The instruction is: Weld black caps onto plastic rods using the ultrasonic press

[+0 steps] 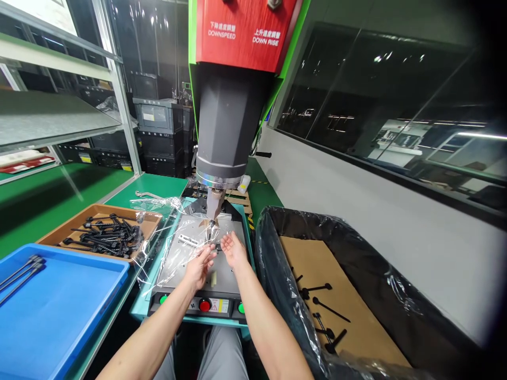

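My left hand (200, 267) is over the metal plate of the press, its thumb and fingers drawn together beside a small dark part (217, 247) under the press head. Whatever its fingertips hold is too small to make out. To the right of that part is my right hand (234, 250), palm turned inward, fingers slightly curled and apart, with nothing visible in it. Just above both hands the grey horn (214, 203) of the press points down. Clear plastic film (174, 264) covers the left side of the plate, near a slotted metal bracket (188, 240).
On the left are a brown tray (99, 207) of black rod-like parts and a blue tray (71, 316) with several more. A plastic-lined bin (273, 253) with cardboard and black parts stands right. A red button (205, 305) sits between green ones at the press's front edge.
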`<state>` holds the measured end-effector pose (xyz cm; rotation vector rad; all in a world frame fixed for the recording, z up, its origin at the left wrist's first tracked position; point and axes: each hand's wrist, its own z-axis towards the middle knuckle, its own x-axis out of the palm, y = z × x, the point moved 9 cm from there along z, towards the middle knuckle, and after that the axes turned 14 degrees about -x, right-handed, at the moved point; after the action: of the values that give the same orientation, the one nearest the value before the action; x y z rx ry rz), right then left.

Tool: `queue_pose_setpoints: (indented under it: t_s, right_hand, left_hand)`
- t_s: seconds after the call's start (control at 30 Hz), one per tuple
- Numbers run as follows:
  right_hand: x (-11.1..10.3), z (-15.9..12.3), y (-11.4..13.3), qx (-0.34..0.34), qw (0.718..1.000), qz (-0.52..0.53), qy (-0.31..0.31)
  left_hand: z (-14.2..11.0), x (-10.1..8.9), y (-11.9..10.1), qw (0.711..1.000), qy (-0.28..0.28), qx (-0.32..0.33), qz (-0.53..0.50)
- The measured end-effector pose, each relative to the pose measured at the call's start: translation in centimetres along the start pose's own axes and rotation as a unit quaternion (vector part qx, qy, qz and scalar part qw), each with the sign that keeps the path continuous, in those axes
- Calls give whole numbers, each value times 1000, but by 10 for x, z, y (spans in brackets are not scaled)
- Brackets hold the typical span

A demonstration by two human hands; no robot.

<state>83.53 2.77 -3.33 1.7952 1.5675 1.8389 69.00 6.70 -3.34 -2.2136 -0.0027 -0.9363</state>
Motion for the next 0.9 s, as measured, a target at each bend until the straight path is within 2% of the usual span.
queue_pose_setpoints:
  t_s: [0.13, 0.27, 0.33, 0.43, 0.5, 0.57, 0.63, 0.7, 0.73, 0.8, 0.9]
  right_hand:
    - [2, -5, 0, 18, 1000, 4, 2]
    - [-13, -17, -2, 29, 999, 13, -18]
    - [-34, -26, 0, 3, 999, 5, -31]
    - [-84, -45, 14, -113, 989, -88, -39]
    - [-122, -62, 28, -210, 953, -213, -51]
    - [-156, -78, 39, -279, 895, -342, -65]
    - [-181, -90, 45, -318, 835, -443, -74]
    - [-197, -97, 45, -337, 786, -513, -73]
    - [-201, -98, 42, -337, 772, -534, -65]
    - [-206, -97, 30, -317, 766, -559, -32]
    - [-206, -94, 13, -294, 762, -576, 21]
  left_hand:
    - [-10, -2, 16, 999, 10, -31, 18]
    - [-33, -22, 43, 996, 9, -74, 45]
    - [-48, -44, 57, 993, 1, -82, 83]
    - [-71, -98, 68, 984, -57, -64, 156]
    - [-86, -143, 66, 974, -115, -39, 193]
    - [-100, -188, 58, 958, -183, -11, 221]
    - [-112, -228, 46, 940, -247, 15, 235]
    - [-121, -261, 31, 917, -315, 41, 243]
    - [-125, -272, 22, 902, -348, 55, 251]
    - [-128, -283, 5, 870, -396, 80, 283]
    - [-117, -275, -12, 853, -378, 108, 342]
